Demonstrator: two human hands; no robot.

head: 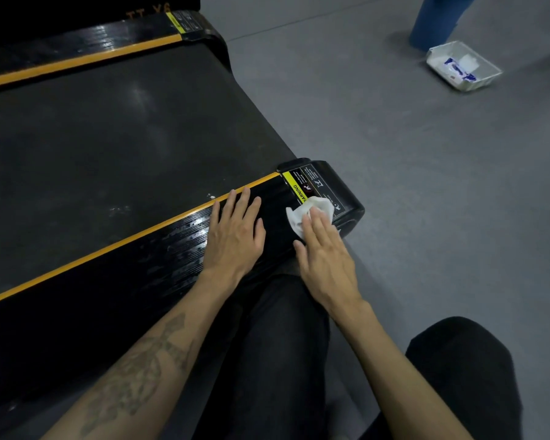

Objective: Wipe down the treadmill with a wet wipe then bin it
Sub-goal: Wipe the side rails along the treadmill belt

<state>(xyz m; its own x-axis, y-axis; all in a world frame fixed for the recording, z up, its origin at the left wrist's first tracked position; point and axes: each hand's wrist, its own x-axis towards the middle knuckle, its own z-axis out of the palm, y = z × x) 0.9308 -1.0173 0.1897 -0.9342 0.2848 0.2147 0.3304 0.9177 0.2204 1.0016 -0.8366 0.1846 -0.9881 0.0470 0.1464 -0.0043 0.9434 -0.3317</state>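
Right hand [323, 258]: fingers straight, lying flat on the white wet wipe [308, 214], pressing it against the treadmill's [108, 147] near side rail [178, 249], just below centre frame, at the yellow warning label [294, 187] by the black end cap [337, 188]. Left hand [235, 236]: fingers extended and spread, palm down on the same rail beside the wipe, holding nothing. Upper right, on the grey floor [426, 185]: a white tray [464, 66] next to a blue cylindrical container [435, 20].

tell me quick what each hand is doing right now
Left hand: open, flat on the treadmill side rail.
Right hand: open, pressing the wipe down with straight fingers.
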